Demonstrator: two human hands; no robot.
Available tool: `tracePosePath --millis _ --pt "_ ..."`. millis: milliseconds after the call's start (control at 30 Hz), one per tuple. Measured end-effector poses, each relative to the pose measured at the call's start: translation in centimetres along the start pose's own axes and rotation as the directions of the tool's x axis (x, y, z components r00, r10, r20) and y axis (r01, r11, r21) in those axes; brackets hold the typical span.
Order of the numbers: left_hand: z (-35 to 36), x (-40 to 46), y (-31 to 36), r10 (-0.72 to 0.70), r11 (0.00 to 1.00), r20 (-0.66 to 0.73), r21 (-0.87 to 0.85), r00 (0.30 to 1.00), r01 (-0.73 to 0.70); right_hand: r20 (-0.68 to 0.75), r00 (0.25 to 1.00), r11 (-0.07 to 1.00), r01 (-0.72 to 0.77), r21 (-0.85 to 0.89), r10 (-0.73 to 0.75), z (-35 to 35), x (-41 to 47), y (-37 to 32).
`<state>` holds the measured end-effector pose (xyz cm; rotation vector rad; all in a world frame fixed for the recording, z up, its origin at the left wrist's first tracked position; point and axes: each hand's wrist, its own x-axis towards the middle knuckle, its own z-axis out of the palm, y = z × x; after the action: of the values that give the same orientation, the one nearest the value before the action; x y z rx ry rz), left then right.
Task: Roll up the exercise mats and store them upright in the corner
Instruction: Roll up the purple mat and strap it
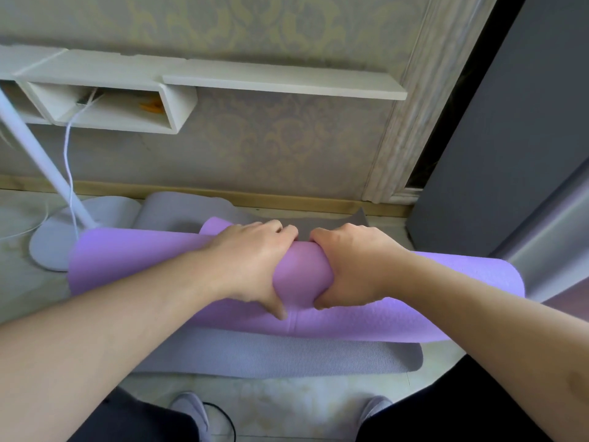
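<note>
Purple mat (pixel 398 298) reads soft, light, springy foam: left hand (pixel 251 263) and right hand (pixel 353 266), fingers curled gripping mid-roll; grey mat (pixel 271 355) at 6 o'clock, beneath.

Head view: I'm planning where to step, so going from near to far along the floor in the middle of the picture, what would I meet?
Shoes → grey mat lying flat → purple mat, with the left hand and right hand gripping its roll → wooden baseboard → patterned wall.
</note>
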<state>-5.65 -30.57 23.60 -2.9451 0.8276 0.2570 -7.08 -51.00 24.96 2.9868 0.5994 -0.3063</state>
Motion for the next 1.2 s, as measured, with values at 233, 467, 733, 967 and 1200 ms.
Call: tracePosePath --millis 233,467,733,967,1200 --pt "-0.5 0.3 0.0 -0.051 0.991 -0.01 -0.126 0.999 0.049 -0.027 0.999 0.999 0.035 -0.026 -0.035 0.5 -0.3 -0.1" --pt "-0.3 -0.2 -0.1 0.002 0.997 -0.033 -0.072 0.999 -0.005 -0.042 0.999 0.999 0.025 -0.047 -0.027 0.2 0.0 -0.6" --pt "0.0 0.6 0.0 -0.02 0.997 -0.074 -0.082 0.997 0.014 -0.032 0.999 1.0 0.016 -0.008 -0.016 0.5 -0.2 -0.4" --pt "-0.1 -0.4 0.6 0.02 0.999 -0.069 -0.032 0.997 -0.023 -0.007 1.0 1.0 0.001 -0.03 -0.001 0.0 0.0 -0.4" --pt "0.5 0.3 0.6 0.013 1.0 -0.102 -0.017 0.995 -0.015 -0.013 1.0 0.999 0.011 0.035 -0.011 0.3 -0.1 0.0"
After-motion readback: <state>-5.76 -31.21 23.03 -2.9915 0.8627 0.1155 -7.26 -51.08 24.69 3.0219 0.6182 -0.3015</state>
